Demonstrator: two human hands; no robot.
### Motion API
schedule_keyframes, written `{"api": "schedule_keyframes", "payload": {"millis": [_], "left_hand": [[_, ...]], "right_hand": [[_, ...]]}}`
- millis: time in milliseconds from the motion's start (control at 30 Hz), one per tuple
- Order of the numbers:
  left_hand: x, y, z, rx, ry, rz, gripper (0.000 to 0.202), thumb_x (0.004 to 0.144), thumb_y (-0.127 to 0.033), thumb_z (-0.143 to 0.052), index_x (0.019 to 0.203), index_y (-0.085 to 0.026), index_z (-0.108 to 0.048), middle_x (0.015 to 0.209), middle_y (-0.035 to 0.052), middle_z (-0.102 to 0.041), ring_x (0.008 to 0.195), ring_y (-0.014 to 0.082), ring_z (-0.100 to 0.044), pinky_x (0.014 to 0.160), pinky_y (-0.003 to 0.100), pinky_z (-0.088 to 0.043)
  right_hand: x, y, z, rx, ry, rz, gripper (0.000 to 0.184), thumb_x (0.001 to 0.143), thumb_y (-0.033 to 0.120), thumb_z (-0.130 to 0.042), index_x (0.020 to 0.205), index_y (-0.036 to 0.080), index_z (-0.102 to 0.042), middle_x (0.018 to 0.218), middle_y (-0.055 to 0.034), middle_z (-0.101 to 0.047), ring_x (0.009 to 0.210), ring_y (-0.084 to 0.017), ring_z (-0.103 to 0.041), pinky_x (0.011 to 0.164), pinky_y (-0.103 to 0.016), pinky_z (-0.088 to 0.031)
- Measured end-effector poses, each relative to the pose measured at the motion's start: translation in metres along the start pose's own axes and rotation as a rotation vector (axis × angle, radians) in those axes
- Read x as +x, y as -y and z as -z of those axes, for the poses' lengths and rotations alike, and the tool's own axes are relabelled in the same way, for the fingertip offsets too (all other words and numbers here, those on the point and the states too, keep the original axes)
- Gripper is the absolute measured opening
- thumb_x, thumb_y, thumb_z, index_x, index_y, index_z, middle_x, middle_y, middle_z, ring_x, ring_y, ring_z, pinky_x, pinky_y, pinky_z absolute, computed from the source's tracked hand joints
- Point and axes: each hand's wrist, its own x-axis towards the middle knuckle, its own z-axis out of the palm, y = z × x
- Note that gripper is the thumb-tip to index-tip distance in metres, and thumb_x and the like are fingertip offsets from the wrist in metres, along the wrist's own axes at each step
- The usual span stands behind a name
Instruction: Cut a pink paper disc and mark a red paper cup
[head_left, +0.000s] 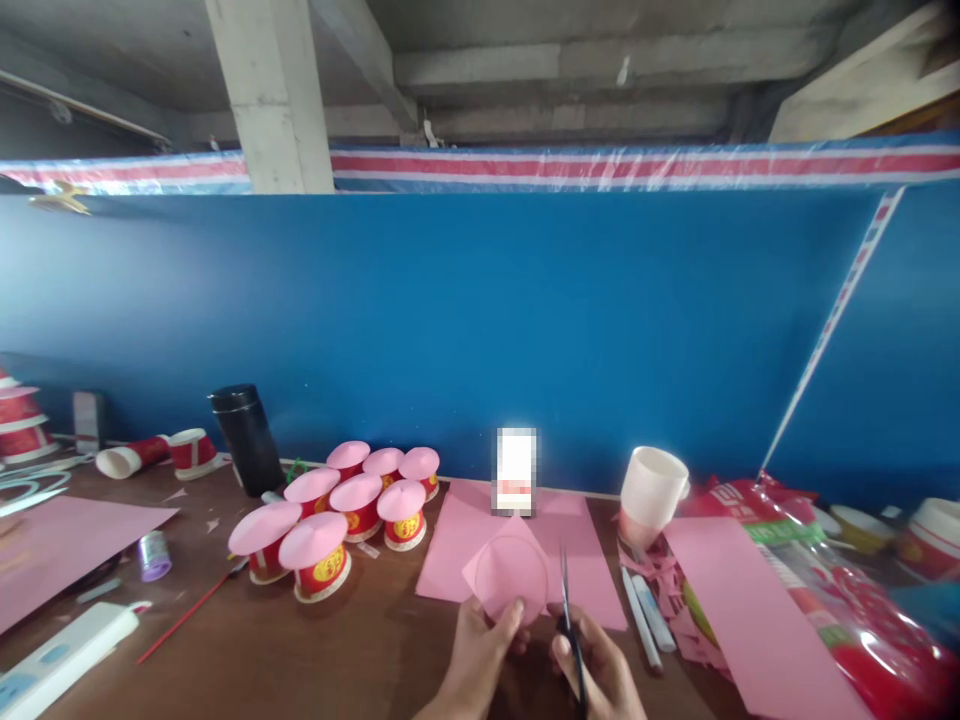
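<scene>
Near the front middle of the table, my left hand (481, 650) pinches a small piece of pink paper (510, 570) between thumb and fingers. A circle is drawn on this piece, and its top corner still points outward beyond the line. Just to the right, my right hand (596, 665) is closed round the black handles of a pair of scissors (567, 600). Their blades point up and away, beside the paper's right edge. Under and behind both lie larger pink sheets (442, 560) on the brown table.
Several red paper cups with pink cone tops (356, 495) stand left of centre, before a black bottle (247, 440). A blurred upright screen (516, 470) leans by the blue partition (525, 320). Rightward are a white cup (651, 490), markers (641, 620) and pink scraps. A power strip (67, 655) lies left.
</scene>
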Motion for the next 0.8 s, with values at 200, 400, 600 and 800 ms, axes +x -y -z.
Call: {"api": "schedule_keyframes", "payload": {"millis": [200,400,600,800], "left_hand": [[-0.001,0.001,0.0,0.004,-0.013,-0.012,0.032,0.067,-0.041,-0.063,0.066,-0.009,-0.064,0.053,0.0032,-0.058,0.049,0.0122,-0.05,0.05,0.023,-0.039],[-0.002,0.0,0.0,0.0,0.013,-0.034,0.032,0.067,-0.041,-0.063,0.067,-0.009,-0.065,0.055,0.004,-0.059,0.051,0.0129,-0.052,0.052,0.024,-0.042],[-0.001,0.003,0.0,-0.027,-0.018,-0.024,0.033,0.062,-0.039,-0.068,0.07,-0.008,-0.066,0.057,0.0059,-0.063,0.054,0.0158,-0.057,0.052,0.025,-0.046],[0.005,0.012,0.003,-0.03,-0.03,0.039,0.034,0.061,-0.041,-0.069,0.072,-0.008,-0.066,0.063,0.0081,-0.066,0.059,0.0191,-0.062,0.057,0.029,-0.05]], "right_hand": [[-0.001,-0.002,0.004,-0.022,0.065,0.017,0.037,0.075,0.048,-0.058,0.095,0.017,-0.06,0.063,-0.0009,-0.052,0.058,-0.015,-0.048,0.052,-0.024,-0.042],[-0.005,0.001,0.006,0.023,0.067,-0.015,0.033,0.079,0.042,-0.057,0.1,0.017,-0.056,0.065,0.0004,-0.05,0.056,-0.012,-0.045,0.048,-0.02,-0.038],[-0.006,0.009,0.003,0.059,0.022,-0.012,0.043,0.073,0.049,-0.06,0.098,0.015,-0.058,0.062,0.0015,-0.049,0.053,-0.011,-0.045,0.047,-0.021,-0.039],[-0.009,0.012,-0.001,0.02,0.023,0.017,0.046,0.068,0.049,-0.065,0.099,0.016,-0.06,0.064,0.0002,-0.055,0.059,-0.012,-0.05,0.054,-0.022,-0.043]]}}
